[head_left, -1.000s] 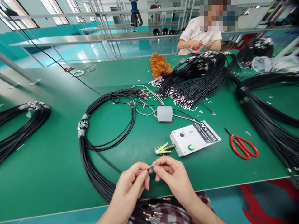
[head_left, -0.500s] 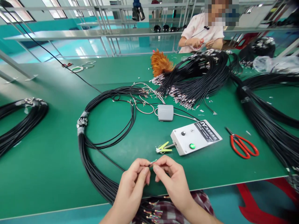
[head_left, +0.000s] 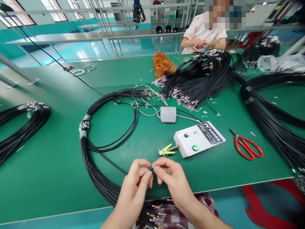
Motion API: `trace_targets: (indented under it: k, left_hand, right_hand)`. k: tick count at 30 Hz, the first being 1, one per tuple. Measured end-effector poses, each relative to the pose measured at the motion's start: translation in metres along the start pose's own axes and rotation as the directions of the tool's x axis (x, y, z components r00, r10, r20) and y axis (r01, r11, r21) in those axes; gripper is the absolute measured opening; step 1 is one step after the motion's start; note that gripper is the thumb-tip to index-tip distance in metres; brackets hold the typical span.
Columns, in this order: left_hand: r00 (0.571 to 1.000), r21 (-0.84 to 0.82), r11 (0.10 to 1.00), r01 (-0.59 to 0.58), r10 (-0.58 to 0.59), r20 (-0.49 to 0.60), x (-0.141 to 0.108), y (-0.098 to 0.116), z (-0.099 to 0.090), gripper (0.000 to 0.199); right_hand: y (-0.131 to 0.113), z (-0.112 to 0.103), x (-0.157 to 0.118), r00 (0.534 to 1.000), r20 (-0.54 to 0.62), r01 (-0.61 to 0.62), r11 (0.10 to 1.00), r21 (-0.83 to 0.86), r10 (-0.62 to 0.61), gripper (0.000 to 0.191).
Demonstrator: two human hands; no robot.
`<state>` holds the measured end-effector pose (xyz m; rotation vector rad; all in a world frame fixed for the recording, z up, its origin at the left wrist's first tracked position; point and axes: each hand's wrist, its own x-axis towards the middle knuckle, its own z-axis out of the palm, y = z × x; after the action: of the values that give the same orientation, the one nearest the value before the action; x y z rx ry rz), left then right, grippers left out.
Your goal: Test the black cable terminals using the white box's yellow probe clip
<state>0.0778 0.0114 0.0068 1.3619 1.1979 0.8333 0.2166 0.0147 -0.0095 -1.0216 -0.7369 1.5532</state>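
Note:
Near the table's front edge, my left hand [head_left: 134, 186] is closed in a pinch on the end of a black cable [head_left: 152, 169]. My right hand [head_left: 175, 178] pinches the thin coloured wires [head_left: 155, 165] that come out of that end; the fingertips partly cover them. Both hands almost touch. To the left curves a thick bundle of black cables [head_left: 95, 178], bound with clear wrap around metal connectors [head_left: 84, 124]. Its near ends, with coloured wires [head_left: 156, 218] bared, hang over the edge by my lap. Just beyond my hands is a yellow clip [head_left: 168, 149] on a white control box [head_left: 197, 140] with a lit green button.
Red-handled cutters [head_left: 247, 148] lie to the right. A grey pedal-like box [head_left: 168, 114] sits behind the control box. Black cable piles [head_left: 202, 79] and an orange feathery duster [head_left: 163, 65] lie farther back. Across the table [head_left: 59, 178], a person [head_left: 202, 35] holds red-handled scissors.
My right fingers have shifted slightly left and closed over more of the coloured wires. My left hand keeps its pinch on the cable. The view has moved a little.

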Motion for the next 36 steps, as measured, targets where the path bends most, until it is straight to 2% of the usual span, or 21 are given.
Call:
trace_targets:
  k: [2, 5, 9, 11, 14, 16, 18, 20, 23, 25, 26, 28, 30, 33, 36]
  left_hand:
    - [1.0, 0.01, 1.0, -0.029, 0.029, 0.007, 0.0, 0.002, 0.0, 0.011]
    - [0.995, 0.059, 0.993, -0.101, 0.102, -0.018, 0.001, 0.006, 0.001, 0.009]
    - [0.961, 0.246, 0.938, -0.242, 0.266, -0.069, 0.001, 0.011, 0.002, 0.008]
    - [0.924, 0.369, 0.867, -0.335, 0.38, -0.053, 0.002, 0.012, 0.0, 0.009]
    - [0.842, 0.547, 0.69, -0.474, 0.537, 0.052, 0.003, 0.015, -0.005, 0.01]
    - [0.792, 0.633, 0.557, -0.538, 0.591, 0.153, 0.005, 0.017, -0.007, 0.012]
    - [0.777, 0.672, 0.489, -0.556, 0.592, 0.211, 0.006, 0.019, -0.009, 0.013]
    - [0.82, 0.663, 0.549, -0.509, 0.543, 0.18, 0.009, 0.02, -0.01, 0.012]
    - [0.911, 0.597, 0.732, -0.328, 0.413, -0.006, 0.015, 0.022, -0.016, 0.014]
    - [0.927, 0.572, 0.786, -0.237, 0.359, -0.11, 0.02, 0.022, -0.021, 0.017]
    - [0.929, 0.567, 0.794, -0.219, 0.347, -0.127, 0.021, 0.021, -0.022, 0.018]
    - [0.943, 0.552, 0.802, -0.23, 0.324, -0.078, 0.021, 0.02, -0.023, 0.018]
    - [0.948, 0.522, 0.804, -0.285, 0.316, 0.03, 0.018, 0.017, -0.02, 0.015]
    - [0.918, 0.499, 0.775, -0.388, 0.372, 0.135, 0.011, 0.013, -0.012, 0.01]
    - [0.884, 0.532, 0.717, -0.451, 0.442, 0.154, 0.007, 0.009, -0.005, 0.013]
  right_hand:
    - [0.001, -0.001, -0.001, 1.0, 0.013, 0.011, 1.0, 0.0, -0.011, 0.016]
    - [0.002, -0.005, -0.004, 0.995, -0.001, 0.099, 0.994, -0.05, -0.099, 0.01]
    - [0.001, -0.01, -0.008, 0.964, -0.039, 0.248, 0.942, -0.225, -0.263, 0.005]
    - [0.0, -0.011, -0.009, 0.942, -0.036, 0.303, 0.893, -0.334, -0.333, 0.007]
    - [-0.003, -0.013, -0.01, 0.92, 0.007, 0.352, 0.82, -0.452, -0.391, 0.008]
    - [-0.004, -0.013, -0.012, 0.92, 0.021, 0.352, 0.801, -0.483, -0.392, 0.009]
    - [-0.005, -0.012, -0.013, 0.932, 0.007, 0.322, 0.819, -0.474, -0.362, 0.01]
    - [-0.005, -0.011, -0.015, 0.953, -0.017, 0.267, 0.866, -0.423, -0.302, 0.011]
    - [-0.005, -0.01, -0.015, 0.978, -0.046, 0.178, 0.936, -0.304, -0.202, 0.013]
    - [-0.004, -0.011, -0.014, 0.985, -0.054, 0.146, 0.958, -0.249, -0.164, 0.014]
    - [-0.004, -0.012, -0.014, 0.987, -0.056, 0.137, 0.963, -0.233, -0.154, 0.015]
    - [-0.004, -0.013, -0.013, 0.989, -0.058, 0.124, 0.969, -0.214, -0.14, 0.016]
    - [-0.004, -0.013, -0.012, 0.989, -0.061, 0.117, 0.971, -0.208, -0.132, 0.017]
    - [-0.004, -0.013, -0.012, 0.987, -0.067, 0.124, 0.965, -0.229, -0.143, 0.019]
    - [-0.003, -0.012, -0.012, 0.982, -0.081, 0.145, 0.954, -0.263, -0.172, 0.021]
